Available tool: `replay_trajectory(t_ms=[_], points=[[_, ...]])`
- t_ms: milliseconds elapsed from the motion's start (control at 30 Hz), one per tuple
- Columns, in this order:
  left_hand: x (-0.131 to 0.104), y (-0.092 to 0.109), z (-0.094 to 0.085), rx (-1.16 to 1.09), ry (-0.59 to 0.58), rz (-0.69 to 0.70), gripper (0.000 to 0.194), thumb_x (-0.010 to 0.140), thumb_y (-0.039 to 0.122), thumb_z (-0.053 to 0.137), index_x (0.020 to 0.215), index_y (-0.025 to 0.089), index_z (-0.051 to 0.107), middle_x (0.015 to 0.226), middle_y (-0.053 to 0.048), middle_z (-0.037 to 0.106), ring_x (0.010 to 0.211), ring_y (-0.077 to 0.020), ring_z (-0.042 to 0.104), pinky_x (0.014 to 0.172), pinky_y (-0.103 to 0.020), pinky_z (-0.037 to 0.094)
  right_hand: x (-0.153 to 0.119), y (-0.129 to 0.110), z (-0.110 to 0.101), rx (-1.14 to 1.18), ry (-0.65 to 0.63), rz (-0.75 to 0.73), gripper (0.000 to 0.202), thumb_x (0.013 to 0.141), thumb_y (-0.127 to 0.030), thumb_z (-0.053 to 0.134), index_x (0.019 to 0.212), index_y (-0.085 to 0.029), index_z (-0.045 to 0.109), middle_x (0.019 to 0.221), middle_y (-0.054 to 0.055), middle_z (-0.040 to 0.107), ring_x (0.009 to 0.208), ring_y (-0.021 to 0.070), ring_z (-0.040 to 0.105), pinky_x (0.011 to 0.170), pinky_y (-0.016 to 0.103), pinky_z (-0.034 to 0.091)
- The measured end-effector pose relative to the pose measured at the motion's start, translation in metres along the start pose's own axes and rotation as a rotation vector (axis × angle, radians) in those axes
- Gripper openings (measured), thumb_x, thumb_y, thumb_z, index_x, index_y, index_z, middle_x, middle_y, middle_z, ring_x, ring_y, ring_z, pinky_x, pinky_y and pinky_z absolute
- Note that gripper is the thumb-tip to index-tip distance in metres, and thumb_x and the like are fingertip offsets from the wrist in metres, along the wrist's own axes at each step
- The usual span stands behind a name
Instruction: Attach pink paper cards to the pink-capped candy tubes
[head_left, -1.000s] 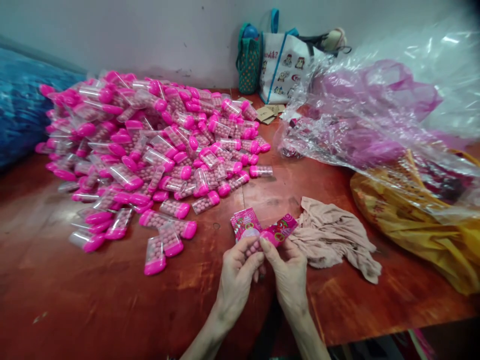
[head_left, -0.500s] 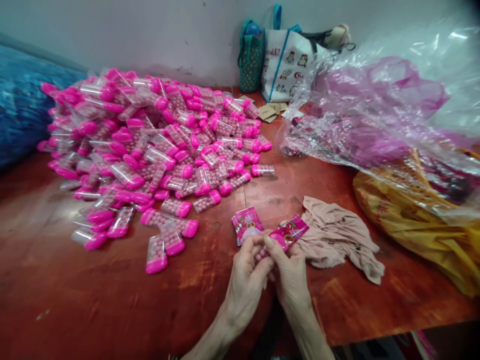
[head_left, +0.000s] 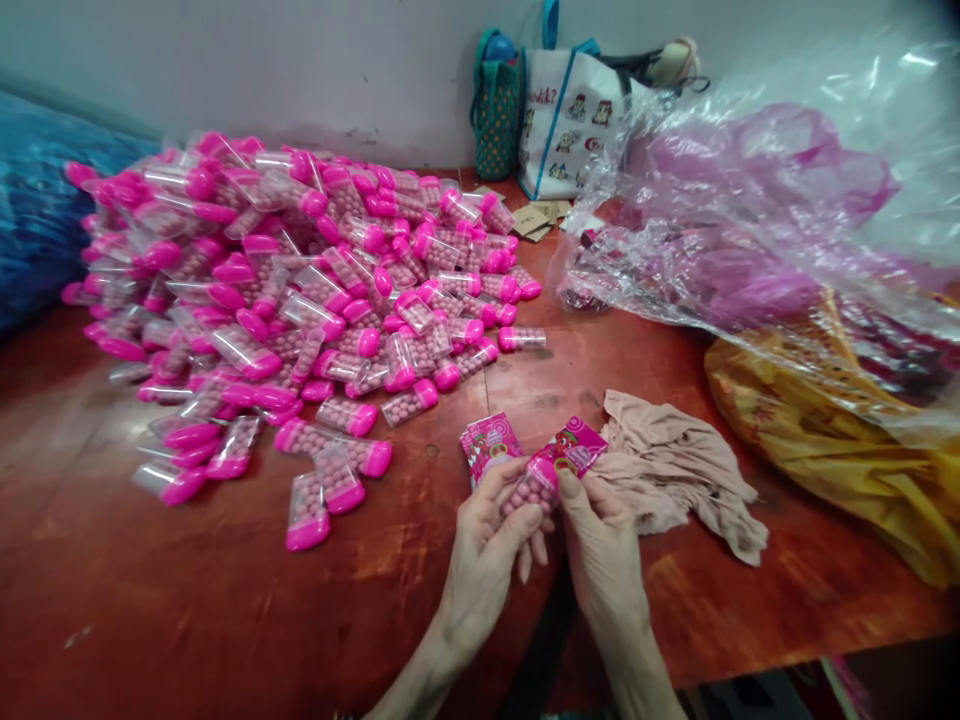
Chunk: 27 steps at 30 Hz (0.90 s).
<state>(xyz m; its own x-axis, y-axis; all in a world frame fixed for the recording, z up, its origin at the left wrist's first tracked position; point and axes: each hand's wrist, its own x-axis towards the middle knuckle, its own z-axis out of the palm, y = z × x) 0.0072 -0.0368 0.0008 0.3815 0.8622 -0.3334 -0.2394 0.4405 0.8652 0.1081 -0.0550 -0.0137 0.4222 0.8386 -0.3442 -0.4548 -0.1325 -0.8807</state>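
Observation:
My left hand [head_left: 484, 545] is closed around a small clear candy container [head_left: 531, 492] with a bright pink cap and round pink candies inside. Beside it, my right hand [head_left: 606, 545] pinches a shiny pink printed packet or sleeve [head_left: 574, 442] between thumb and fingers, close against the container's cap. Whether the two overlap is hard to make out. Just beyond my left fingers lies a small stack of matching printed pieces [head_left: 487, 440], partly covered by the hand. A large heap of similar capped containers [head_left: 315, 290] spreads over the left and middle of the table.
A crumpled beige cloth [head_left: 679, 470] rests right of my hands on the red-brown table [head_left: 360, 620]. Farther right are a yellow bag [head_left: 832, 450] and clear plastic sheeting [head_left: 720, 240]. At the back stand a white tote [head_left: 559, 125] and a green pouch [head_left: 496, 120].
My hands have drawn slightly apart, and the container in my left hand now shows between them with its cap uncovered. The printed piece in my right hand has shifted slightly left.

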Motion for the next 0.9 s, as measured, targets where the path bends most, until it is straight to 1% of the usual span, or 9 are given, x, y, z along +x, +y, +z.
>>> replay_trajectory(t_ms=[133,233,367,433,500,600,700,833,900], points=[[0.001,-0.002,-0.001,0.016,0.058,0.037,0.025,0.082,0.024,0.052,0.105,0.018,0.047,0.061,0.003,0.051,0.041,-0.0054,0.044,0.033,-0.014,0.030,-0.009,0.010,0.009,-0.053,0.044,0.001,0.017,0.073,-0.032,0.065,0.069,-0.015,0.064,0.056,-0.003,0.055,0.052,0.0090,0.048,0.047,0.018,0.041],[0.001,-0.002,-0.002,0.053,0.071,0.043,0.025,0.083,0.025,0.049,0.107,0.019,0.046,0.067,0.002,0.053,0.042,-0.0048,0.044,0.033,-0.014,0.029,-0.009,0.012,0.012,-0.040,0.041,0.024,0.016,0.072,-0.031,0.066,0.072,-0.014,0.066,0.057,-0.002,0.057,0.052,0.0095,0.050,0.048,0.019,0.042],[0.002,-0.003,0.000,0.091,0.035,0.023,0.019,0.083,0.026,0.049,0.101,0.020,0.046,0.064,0.004,0.050,0.042,-0.0044,0.043,0.033,-0.014,0.027,-0.001,0.003,0.009,0.085,-0.052,0.067,0.016,0.067,-0.026,0.070,0.079,-0.015,0.067,0.063,0.000,0.062,0.056,0.0117,0.056,0.053,0.022,0.046],[0.002,-0.005,0.001,0.113,0.015,-0.013,0.016,0.082,0.025,0.051,0.096,0.019,0.046,0.063,0.005,0.050,0.041,-0.0041,0.043,0.034,-0.014,0.028,0.004,-0.003,0.007,0.152,-0.099,0.120,0.014,0.067,-0.026,0.070,0.073,-0.014,0.066,0.058,0.000,0.061,0.051,0.0117,0.055,0.048,0.022,0.045],[0.002,-0.007,0.003,0.137,0.002,-0.047,0.015,0.080,0.024,0.053,0.092,0.019,0.045,0.064,0.004,0.053,0.041,-0.0042,0.044,0.034,-0.014,0.028,0.007,-0.006,0.005,0.187,-0.075,0.159,0.015,0.066,-0.027,0.071,0.067,-0.013,0.064,0.051,-0.001,0.057,0.044,0.0108,0.052,0.042,0.020,0.042],[0.001,-0.010,0.004,0.167,-0.022,-0.054,0.013,0.080,0.024,0.053,0.089,0.019,0.045,0.061,0.005,0.053,0.039,-0.0048,0.045,0.034,-0.015,0.028,0.008,-0.004,0.005,0.206,0.023,0.156,0.016,0.063,-0.026,0.073,0.069,-0.014,0.064,0.049,-0.004,0.055,0.040,0.0092,0.049,0.040,0.020,0.041],[0.000,-0.012,0.005,0.163,-0.026,-0.028,0.014,0.079,0.024,0.053,0.088,0.019,0.044,0.058,0.006,0.051,0.039,-0.0047,0.044,0.035,-0.015,0.030,0.004,0.003,0.006,0.117,0.069,0.149,0.019,0.064,-0.029,0.072,0.071,-0.013,0.063,0.049,-0.003,0.055,0.040,0.0095,0.050,0.039,0.020,0.042],[0.002,-0.015,0.006,0.120,0.041,-0.027,0.019,0.078,0.028,0.056,0.088,0.018,0.043,0.057,0.006,0.050,0.038,-0.0049,0.045,0.035,-0.015,0.031,0.000,0.012,0.007,-0.108,0.110,0.087,0.023,0.064,-0.035,0.070,0.063,-0.012,0.062,0.049,-0.001,0.058,0.039,0.0107,0.051,0.038,0.021,0.041],[0.003,-0.016,0.006,0.095,0.052,-0.027,0.019,0.078,0.029,0.056,0.086,0.018,0.043,0.055,0.007,0.048,0.037,-0.0047,0.044,0.035,-0.015,0.031,-0.001,0.014,0.007,-0.171,0.105,0.070,0.024,0.064,-0.035,0.069,0.061,-0.013,0.061,0.049,-0.001,0.059,0.039,0.0107,0.051,0.038,0.020,0.040]])
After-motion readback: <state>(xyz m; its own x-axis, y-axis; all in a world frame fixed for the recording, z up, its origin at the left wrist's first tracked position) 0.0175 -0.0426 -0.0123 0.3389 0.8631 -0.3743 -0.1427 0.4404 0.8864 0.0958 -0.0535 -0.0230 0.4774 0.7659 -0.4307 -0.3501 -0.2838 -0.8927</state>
